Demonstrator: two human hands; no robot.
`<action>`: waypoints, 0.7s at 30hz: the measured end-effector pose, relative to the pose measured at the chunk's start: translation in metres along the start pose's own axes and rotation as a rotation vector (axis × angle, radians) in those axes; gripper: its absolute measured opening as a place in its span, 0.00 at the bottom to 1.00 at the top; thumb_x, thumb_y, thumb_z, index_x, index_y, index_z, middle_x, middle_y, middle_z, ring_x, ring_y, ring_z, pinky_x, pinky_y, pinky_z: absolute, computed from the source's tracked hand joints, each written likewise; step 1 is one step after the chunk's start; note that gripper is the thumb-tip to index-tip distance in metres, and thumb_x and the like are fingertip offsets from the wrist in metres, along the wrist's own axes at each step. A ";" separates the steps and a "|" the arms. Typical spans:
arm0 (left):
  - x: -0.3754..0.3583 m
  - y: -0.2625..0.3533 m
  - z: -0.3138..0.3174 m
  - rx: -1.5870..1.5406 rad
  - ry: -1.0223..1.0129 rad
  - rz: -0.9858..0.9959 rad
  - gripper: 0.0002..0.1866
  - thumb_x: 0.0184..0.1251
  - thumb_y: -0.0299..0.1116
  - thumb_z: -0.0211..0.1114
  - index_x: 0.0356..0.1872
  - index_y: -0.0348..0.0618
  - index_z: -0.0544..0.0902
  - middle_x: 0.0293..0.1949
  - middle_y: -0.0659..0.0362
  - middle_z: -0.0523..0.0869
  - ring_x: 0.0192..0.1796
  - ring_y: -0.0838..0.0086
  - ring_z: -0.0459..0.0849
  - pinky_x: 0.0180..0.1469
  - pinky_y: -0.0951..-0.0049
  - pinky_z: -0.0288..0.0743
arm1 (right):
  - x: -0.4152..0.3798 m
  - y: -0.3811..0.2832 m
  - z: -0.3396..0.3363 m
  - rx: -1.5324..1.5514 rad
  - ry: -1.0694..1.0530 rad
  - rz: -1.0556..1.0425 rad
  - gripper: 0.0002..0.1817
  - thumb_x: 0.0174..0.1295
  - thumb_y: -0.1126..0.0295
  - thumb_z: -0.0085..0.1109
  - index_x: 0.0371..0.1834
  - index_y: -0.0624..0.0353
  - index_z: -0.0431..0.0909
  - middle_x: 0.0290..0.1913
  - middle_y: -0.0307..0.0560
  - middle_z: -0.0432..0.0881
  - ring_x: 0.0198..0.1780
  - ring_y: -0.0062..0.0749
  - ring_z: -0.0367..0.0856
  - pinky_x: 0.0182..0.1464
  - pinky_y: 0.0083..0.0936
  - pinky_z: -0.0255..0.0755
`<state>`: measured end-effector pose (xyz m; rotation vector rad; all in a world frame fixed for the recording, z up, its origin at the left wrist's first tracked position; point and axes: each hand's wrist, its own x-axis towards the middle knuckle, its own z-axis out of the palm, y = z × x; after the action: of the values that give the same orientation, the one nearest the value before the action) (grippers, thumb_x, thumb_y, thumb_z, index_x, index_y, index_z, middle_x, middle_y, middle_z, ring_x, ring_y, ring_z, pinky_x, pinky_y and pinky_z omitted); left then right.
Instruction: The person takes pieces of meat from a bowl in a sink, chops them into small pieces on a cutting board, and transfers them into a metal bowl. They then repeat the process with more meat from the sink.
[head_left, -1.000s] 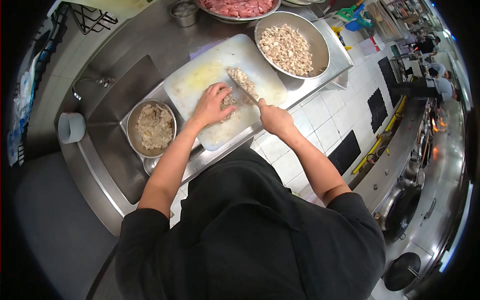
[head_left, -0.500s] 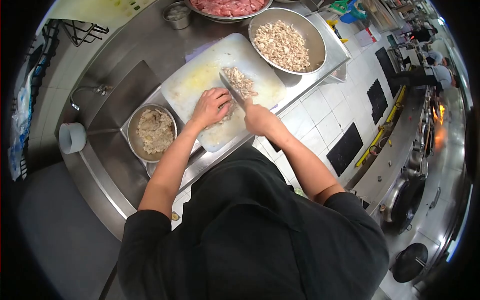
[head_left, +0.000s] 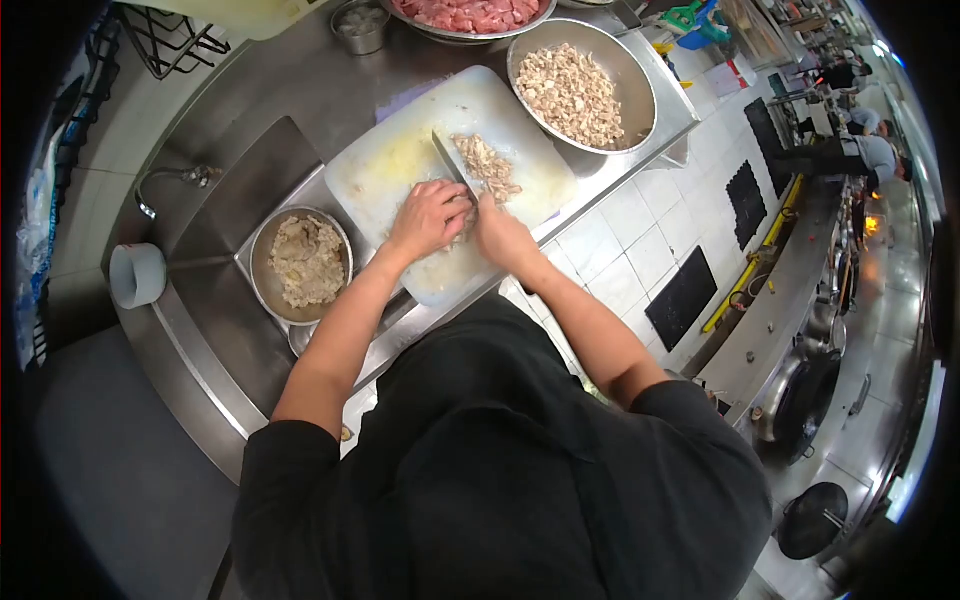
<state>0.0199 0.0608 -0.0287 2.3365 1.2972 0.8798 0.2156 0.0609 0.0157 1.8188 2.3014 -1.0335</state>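
On the white cutting board (head_left: 375, 185), my right hand (head_left: 503, 238) is closed round the handle of a kitchen knife (head_left: 450, 157). The blade points away from me and lies close against the fingertips of my left hand (head_left: 430, 216). Those fingers are curled down over pale brown food pieces (head_left: 462, 232), mostly hidden beneath the hand. A small heap of chopped pale brown pieces (head_left: 487, 168) lies just right of the blade. Further right, a large steel bowl (head_left: 640, 90) holds many similar chopped pieces (head_left: 572, 92).
Left of the board, a steel bowl (head_left: 262, 285) of wet, pale food stands at the sink (head_left: 200, 325). Pink raw meat (head_left: 470, 12) fills a bowl at the back. A faucet (head_left: 165, 180) and white container (head_left: 138, 275) are leftward. Stove flames (head_left: 872, 225) and people (head_left: 870, 150) appear far right.
The knife and my right hand have shifted slightly left, nearer my left fingers. My left hand stays on the food. The whole view has turned a little.
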 end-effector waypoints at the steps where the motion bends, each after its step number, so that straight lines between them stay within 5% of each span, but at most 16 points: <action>1: 0.004 -0.003 -0.001 0.012 0.002 0.010 0.11 0.61 0.32 0.73 0.45 0.48 0.92 0.55 0.59 0.88 0.62 0.59 0.83 0.66 0.56 0.75 | 0.018 0.004 -0.008 0.010 0.000 -0.071 0.16 0.67 0.78 0.48 0.56 0.72 0.69 0.42 0.79 0.86 0.48 0.72 0.88 0.52 0.59 0.79; 7: 0.000 -0.004 -0.003 -0.007 -0.009 0.002 0.09 0.64 0.35 0.70 0.43 0.49 0.92 0.56 0.59 0.89 0.62 0.61 0.84 0.65 0.57 0.75 | -0.014 -0.010 -0.010 0.066 -0.040 -0.019 0.16 0.68 0.76 0.50 0.55 0.74 0.67 0.41 0.84 0.84 0.46 0.79 0.85 0.50 0.65 0.76; 9: 0.000 -0.002 -0.003 -0.014 -0.015 0.019 0.10 0.64 0.34 0.71 0.44 0.47 0.91 0.57 0.58 0.88 0.61 0.59 0.85 0.64 0.57 0.76 | 0.002 0.003 0.013 0.077 0.109 -0.056 0.16 0.67 0.76 0.53 0.54 0.74 0.68 0.37 0.77 0.86 0.43 0.74 0.87 0.49 0.63 0.78; 13: 0.005 -0.007 -0.005 -0.092 0.040 0.005 0.12 0.62 0.30 0.73 0.47 0.44 0.90 0.57 0.54 0.88 0.59 0.56 0.85 0.63 0.58 0.79 | 0.026 0.008 -0.016 0.032 0.034 -0.140 0.16 0.67 0.74 0.54 0.53 0.75 0.69 0.37 0.78 0.86 0.42 0.71 0.88 0.47 0.60 0.80; 16: -0.007 0.000 -0.004 -0.289 0.161 -0.275 0.14 0.65 0.29 0.72 0.51 0.42 0.88 0.57 0.52 0.88 0.58 0.54 0.86 0.63 0.58 0.79 | 0.013 -0.004 -0.036 -0.022 -0.022 -0.143 0.17 0.66 0.74 0.54 0.52 0.78 0.70 0.38 0.79 0.86 0.43 0.71 0.89 0.48 0.57 0.82; 21: -0.001 -0.003 -0.009 -0.150 0.009 -0.022 0.13 0.65 0.27 0.70 0.50 0.39 0.88 0.55 0.53 0.88 0.60 0.55 0.85 0.64 0.59 0.79 | 0.003 -0.029 -0.060 -0.103 -0.176 -0.106 0.19 0.65 0.76 0.52 0.54 0.81 0.71 0.39 0.80 0.86 0.46 0.70 0.90 0.50 0.54 0.82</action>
<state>0.0115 0.0616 -0.0244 2.2019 1.2135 0.9476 0.2108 0.0915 0.0747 1.5188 2.3206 -1.0209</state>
